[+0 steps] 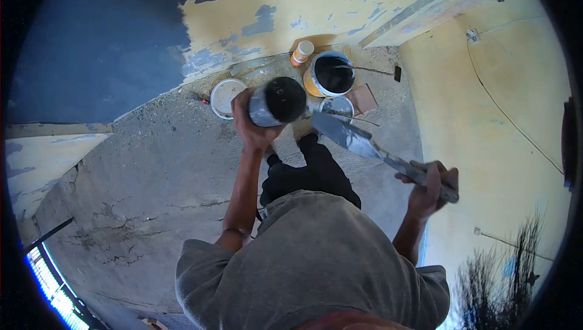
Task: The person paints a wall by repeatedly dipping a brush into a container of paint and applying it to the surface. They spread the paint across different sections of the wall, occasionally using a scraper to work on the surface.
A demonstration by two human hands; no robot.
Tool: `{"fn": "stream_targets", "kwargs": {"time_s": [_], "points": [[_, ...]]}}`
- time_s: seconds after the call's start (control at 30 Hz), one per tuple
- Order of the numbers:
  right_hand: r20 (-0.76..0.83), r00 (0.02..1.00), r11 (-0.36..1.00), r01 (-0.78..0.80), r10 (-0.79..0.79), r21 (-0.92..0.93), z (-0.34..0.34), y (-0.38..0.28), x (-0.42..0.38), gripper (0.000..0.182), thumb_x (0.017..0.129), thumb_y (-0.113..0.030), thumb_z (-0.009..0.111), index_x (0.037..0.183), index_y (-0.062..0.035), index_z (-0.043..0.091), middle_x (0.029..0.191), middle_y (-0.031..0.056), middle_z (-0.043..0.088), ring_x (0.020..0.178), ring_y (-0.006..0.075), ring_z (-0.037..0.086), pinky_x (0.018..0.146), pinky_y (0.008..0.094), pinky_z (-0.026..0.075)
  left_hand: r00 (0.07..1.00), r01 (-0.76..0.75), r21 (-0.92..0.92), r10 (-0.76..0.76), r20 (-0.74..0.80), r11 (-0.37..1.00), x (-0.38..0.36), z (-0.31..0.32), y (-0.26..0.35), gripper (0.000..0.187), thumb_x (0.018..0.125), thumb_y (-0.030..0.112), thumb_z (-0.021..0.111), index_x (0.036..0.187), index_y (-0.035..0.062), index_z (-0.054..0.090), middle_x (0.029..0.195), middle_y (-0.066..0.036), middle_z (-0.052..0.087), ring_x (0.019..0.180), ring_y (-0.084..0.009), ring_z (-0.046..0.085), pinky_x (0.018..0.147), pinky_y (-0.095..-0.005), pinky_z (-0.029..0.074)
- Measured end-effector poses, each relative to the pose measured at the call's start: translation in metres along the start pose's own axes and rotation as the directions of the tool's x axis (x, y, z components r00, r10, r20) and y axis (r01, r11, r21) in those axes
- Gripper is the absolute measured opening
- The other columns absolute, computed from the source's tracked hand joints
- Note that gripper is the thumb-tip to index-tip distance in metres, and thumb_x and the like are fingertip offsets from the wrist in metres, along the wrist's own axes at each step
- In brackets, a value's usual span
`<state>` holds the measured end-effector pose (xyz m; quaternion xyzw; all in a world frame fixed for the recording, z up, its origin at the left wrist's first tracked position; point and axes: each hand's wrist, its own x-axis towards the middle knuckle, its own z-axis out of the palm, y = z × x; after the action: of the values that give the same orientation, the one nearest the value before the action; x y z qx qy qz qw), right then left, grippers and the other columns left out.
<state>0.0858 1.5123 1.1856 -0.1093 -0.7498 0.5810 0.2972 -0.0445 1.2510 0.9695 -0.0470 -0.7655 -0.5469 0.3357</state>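
Observation:
My left hand (254, 124) is wrapped round a cylindrical container (262, 106), whose open top shows dark contents. In my right hand (432, 189) is the handle of a long flat-bladed tool (352, 137), smeared with grey. Its blade tip points left and sits just right of the container, apart from it. Below them on the floor stands a yellow bucket (311, 79) with a white rim and dark contents. A round white lid or tub (223, 98) lies left of the container, partly behind my left hand.
By the bucket are a small orange-and-white jar (302, 53), a smaller round container (336, 107) and a brown flat piece (363, 100). A stick crosses the bucket's rim. The wall (115, 38) ahead is partly dark blue; a yellow wall (486, 111) with a cable stands right.

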Motion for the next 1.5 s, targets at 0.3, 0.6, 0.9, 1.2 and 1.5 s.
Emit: {"fn": "stream_targets", "kwargs": {"time_s": [0.3, 0.6, 0.9, 1.2, 1.5], "points": [[0.262, 0.868, 0.905, 0.386, -0.421, 0.176, -0.02, -0.009, 0.028, 0.029, 0.082, -0.013, 0.074, 0.088, -0.0083, 0.045, 0.09, 0.0293, 0.066, 0.073, 0.0329, 0.07, 0.061, 0.0376, 0.058, 0.979, -0.124, -0.094, 0.107, -0.175, 0.988, 0.009, -0.019, -0.019, 0.091, 0.057, 0.048, 0.087, 0.126, 0.0029, 0.049, 0.119, -0.021, 0.06, 0.113, -0.0381, 0.058, 0.098, -0.0504, 0.043], [0.602, 0.614, 0.849, 0.473, -0.51, 0.236, 0.019, 0.005, 0.036, 0.026, 0.071, -0.003, 0.081, 0.082, -0.0108, 0.058, 0.101, 0.0295, 0.068, 0.089, 0.0389, 0.071, 0.067, 0.0362, 0.06, 0.984, 0.041, -0.089, -0.055, -0.168, 0.995, 0.006, -0.011, -0.011, 0.089, 0.055, 0.043, 0.087, 0.125, 0.0018, 0.051, 0.118, -0.019, 0.06, 0.11, -0.0368, 0.059, 0.097, -0.0479, 0.045], [0.804, 0.419, 0.852, 0.486, -0.421, 0.193, 0.02, 0.008, 0.047, 0.022, 0.072, -0.005, 0.082, 0.083, -0.0143, 0.066, 0.108, 0.0212, 0.07, 0.103, 0.0355, 0.068, 0.076, 0.0378, 0.062, 0.997, 0.048, 0.053, -0.044, -0.063, 0.997, 0.015, -0.011, -0.026, 0.089, 0.051, 0.036, 0.089, 0.124, 0.0024, 0.051, 0.113, -0.017, 0.062, 0.105, -0.0347, 0.062, 0.095, -0.0462, 0.047], [0.472, 0.879, 0.963, 0.18, -0.066, -0.199, -0.008, 0.08, 0.069, 0.017, 0.076, 0.003, 0.078, 0.08, -0.0013, 0.061, 0.095, 0.0231, 0.071, 0.081, 0.0251, 0.073, 0.065, 0.0335, 0.062, 0.953, 0.297, -0.083, -0.3, -0.04, 0.951, 0.023, 0.029, -0.051, 0.086, 0.054, 0.023, 0.09, 0.126, 0.0028, 0.046, 0.113, -0.014, 0.062, 0.103, -0.0241, 0.063, 0.092, -0.0383, 0.048], [-0.392, 0.824, 0.879, -0.471, 0.409, -0.075, 0.035, 0.447, 0.177, 0.03, 0.09, -0.019, 0.072, 0.08, 0.0054, 0.057, 0.078, 0.0178, 0.067, 0.054, 0.0203, 0.068, 0.048, 0.0306, 0.06, 0.919, 0.388, -0.074, -0.379, 0.112, 0.919, -0.014, 0.099, -0.094, 0.093, 0.056, 0.026, 0.089, 0.132, 0.0025, 0.041, 0.125, -0.015, 0.054, 0.115, -0.028, 0.055, 0.099, -0.042, 0.045]]}}
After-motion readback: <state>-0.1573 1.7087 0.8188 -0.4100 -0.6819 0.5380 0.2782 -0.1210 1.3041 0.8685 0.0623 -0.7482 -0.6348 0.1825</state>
